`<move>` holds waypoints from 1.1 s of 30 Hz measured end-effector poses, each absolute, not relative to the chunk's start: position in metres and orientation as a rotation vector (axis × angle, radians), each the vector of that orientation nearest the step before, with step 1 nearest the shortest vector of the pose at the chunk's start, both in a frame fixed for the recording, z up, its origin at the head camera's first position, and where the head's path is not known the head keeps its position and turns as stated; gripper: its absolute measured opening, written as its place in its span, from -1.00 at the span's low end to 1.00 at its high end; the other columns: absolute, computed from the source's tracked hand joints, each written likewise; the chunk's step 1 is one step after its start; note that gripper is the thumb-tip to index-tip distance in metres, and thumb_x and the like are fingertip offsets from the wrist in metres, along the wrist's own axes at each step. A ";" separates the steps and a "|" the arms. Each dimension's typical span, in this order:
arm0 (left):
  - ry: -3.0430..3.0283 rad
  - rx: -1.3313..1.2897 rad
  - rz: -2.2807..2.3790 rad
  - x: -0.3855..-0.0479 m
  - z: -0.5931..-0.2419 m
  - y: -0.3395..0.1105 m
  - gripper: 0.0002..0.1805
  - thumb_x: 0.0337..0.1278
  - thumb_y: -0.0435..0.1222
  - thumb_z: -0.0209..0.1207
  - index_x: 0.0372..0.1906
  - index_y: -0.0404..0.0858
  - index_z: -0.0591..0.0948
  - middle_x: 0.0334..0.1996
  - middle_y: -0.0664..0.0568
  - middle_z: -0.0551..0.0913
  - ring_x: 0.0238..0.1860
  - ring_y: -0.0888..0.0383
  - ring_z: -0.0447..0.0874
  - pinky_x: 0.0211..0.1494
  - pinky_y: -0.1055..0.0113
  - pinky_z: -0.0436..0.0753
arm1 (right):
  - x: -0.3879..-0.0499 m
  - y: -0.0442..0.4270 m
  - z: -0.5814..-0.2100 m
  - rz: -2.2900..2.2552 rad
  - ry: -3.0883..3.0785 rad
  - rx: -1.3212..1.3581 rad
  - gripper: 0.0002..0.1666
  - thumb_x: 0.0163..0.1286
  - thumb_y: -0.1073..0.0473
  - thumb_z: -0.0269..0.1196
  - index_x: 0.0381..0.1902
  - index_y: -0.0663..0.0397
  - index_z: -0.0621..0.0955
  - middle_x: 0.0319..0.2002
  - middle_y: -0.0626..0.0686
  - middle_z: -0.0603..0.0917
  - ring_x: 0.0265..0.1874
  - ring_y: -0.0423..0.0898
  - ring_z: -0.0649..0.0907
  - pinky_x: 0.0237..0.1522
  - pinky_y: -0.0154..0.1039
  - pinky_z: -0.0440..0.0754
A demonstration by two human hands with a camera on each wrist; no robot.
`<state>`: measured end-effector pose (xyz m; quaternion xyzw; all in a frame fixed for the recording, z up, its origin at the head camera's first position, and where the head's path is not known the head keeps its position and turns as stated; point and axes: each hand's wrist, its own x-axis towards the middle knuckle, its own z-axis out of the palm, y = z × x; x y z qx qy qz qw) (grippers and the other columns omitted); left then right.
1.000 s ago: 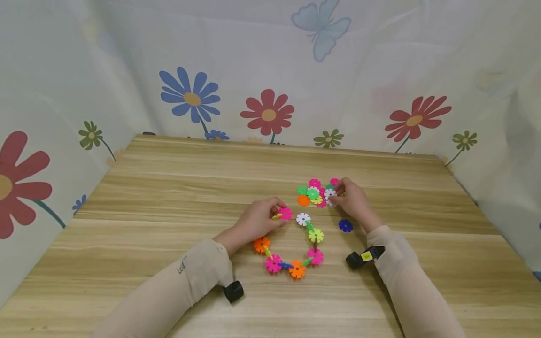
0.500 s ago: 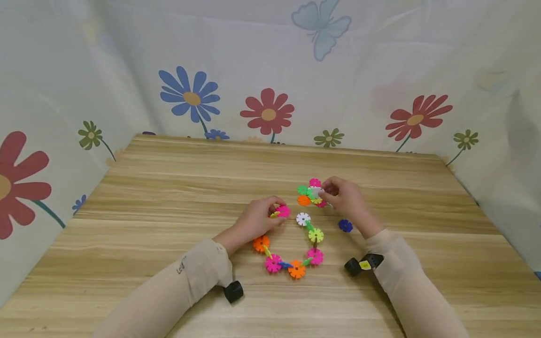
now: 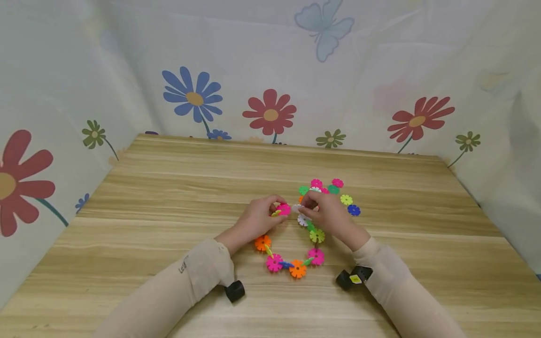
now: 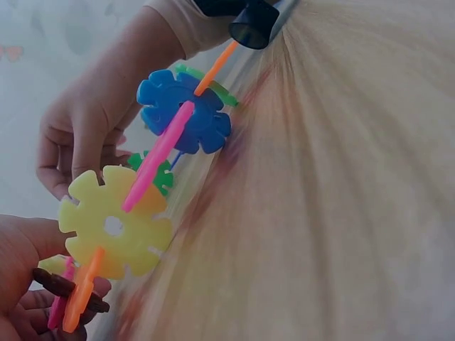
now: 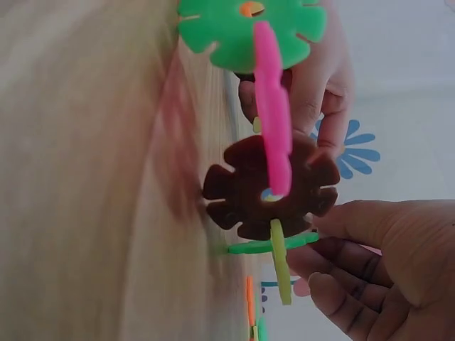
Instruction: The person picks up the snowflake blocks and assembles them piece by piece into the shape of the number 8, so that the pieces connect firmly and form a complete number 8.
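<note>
In the head view, a chain of interlocking notched plastic discs curves across the table, with an orange disc at its near side. My left hand pinches a pink disc at the chain's left end. Close to it, my right hand pinches a loose white disc, partly covered by fingers. Just below lies the white disc that ends the chain's right side. The left wrist view shows a yellow disc and a blue disc of the chain; the right wrist view, a brown disc.
Behind my right hand, several loose discs lie about, among them a pink disc, a yellow disc and a dark blue disc. The wooden table meets a flower-printed cloth at the back.
My right hand has moved left from the loose discs with the white disc, stopping near my left hand. The loose yellow and blue discs have shifted right or back. My left hand barely moved.
</note>
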<state>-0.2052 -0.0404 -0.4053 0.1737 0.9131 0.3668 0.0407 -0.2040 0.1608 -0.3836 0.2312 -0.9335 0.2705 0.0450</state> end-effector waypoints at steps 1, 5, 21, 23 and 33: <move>2.797 0.534 1.122 -0.205 -0.405 -0.040 -0.64 0.14 -0.19 0.30 0.05 -0.12 0.57 -0.26 -0.05 0.67 -0.41 0.17 0.51 -0.21 0.30 0.56 | -0.204 0.161 -0.384 0.805 -2.848 0.713 -0.88 0.27 0.15 0.33 -0.41 0.04 0.60 -0.45 -0.05 0.71 -0.38 -0.14 0.67 -0.31 -0.27 0.61; 2.797 0.543 1.129 -0.205 -0.405 -0.040 -0.63 0.16 -0.19 0.29 0.07 -0.12 0.57 -0.29 -0.04 0.65 -0.42 0.16 0.49 -0.24 0.33 0.53 | -0.202 0.159 -0.383 0.736 -2.839 0.727 -0.88 0.27 0.14 0.33 -0.41 0.02 0.61 -0.45 -0.06 0.71 -0.39 -0.16 0.67 -0.32 -0.26 0.62; 2.827 0.598 1.152 -0.205 -0.405 -0.039 -0.60 0.14 -0.20 0.30 0.10 -0.16 0.61 -0.22 -0.01 0.71 -0.29 0.15 0.55 -0.20 0.35 0.55 | -0.197 0.150 -0.389 0.749 -2.726 0.801 -0.88 0.28 0.22 0.31 -0.44 0.07 0.59 -0.49 -0.04 0.68 -0.49 -0.21 0.60 -0.39 -0.35 0.58; 2.828 0.618 1.154 -0.204 -0.405 -0.039 -0.60 0.13 -0.21 0.30 0.09 -0.20 0.62 -0.25 -0.01 0.71 -0.35 0.18 0.52 -0.26 0.39 0.52 | -0.197 0.150 -0.391 0.795 -2.709 0.808 -0.89 0.26 0.23 0.31 -0.44 0.08 0.60 -0.50 -0.04 0.69 -0.49 -0.22 0.61 -0.39 -0.36 0.59; 2.750 0.593 1.215 -0.205 -0.407 -0.039 -0.64 0.15 -0.20 0.29 0.03 -0.19 0.56 -0.43 0.04 0.61 -0.50 0.22 0.43 -0.42 0.44 0.44 | -0.201 0.150 -0.390 0.935 -2.798 0.777 -0.91 0.29 0.18 0.30 -0.35 0.09 0.64 -0.40 -0.01 0.72 -0.39 -0.18 0.66 -0.29 -0.33 0.65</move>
